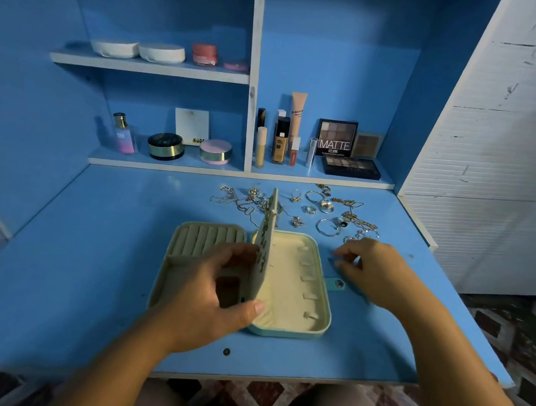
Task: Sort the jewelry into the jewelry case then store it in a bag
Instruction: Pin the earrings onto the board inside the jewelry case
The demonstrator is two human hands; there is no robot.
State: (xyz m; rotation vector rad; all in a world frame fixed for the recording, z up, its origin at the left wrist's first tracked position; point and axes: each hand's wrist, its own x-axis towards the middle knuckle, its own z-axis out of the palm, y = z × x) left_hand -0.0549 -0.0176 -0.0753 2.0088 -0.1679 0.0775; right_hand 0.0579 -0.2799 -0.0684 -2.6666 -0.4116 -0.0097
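Note:
A pale green jewelry case [297, 325] lies open on the blue desk, cream lined. Ring rolls fill its left half [205, 236] and small hooks line its right half. My left hand [214, 296] holds the case's middle flap [265, 242] upright, thumb on its near edge. My right hand [372, 270] hovers over the desk just right of the case, fingers loosely curled, close to a thin chain; whether it pinches anything I cannot tell. Loose jewelry [325, 209], rings, hoops and gold and silver chains, is scattered behind the case.
Cosmetics stand on the shelf behind the desk: bottles [279, 144], eyeshadow palettes [350, 166], round compacts [166, 146]. A white slatted panel [496, 160] bounds the right side. The case's snap tab [337, 283] sticks out to the right. Patterned floor shows below the desk edge.

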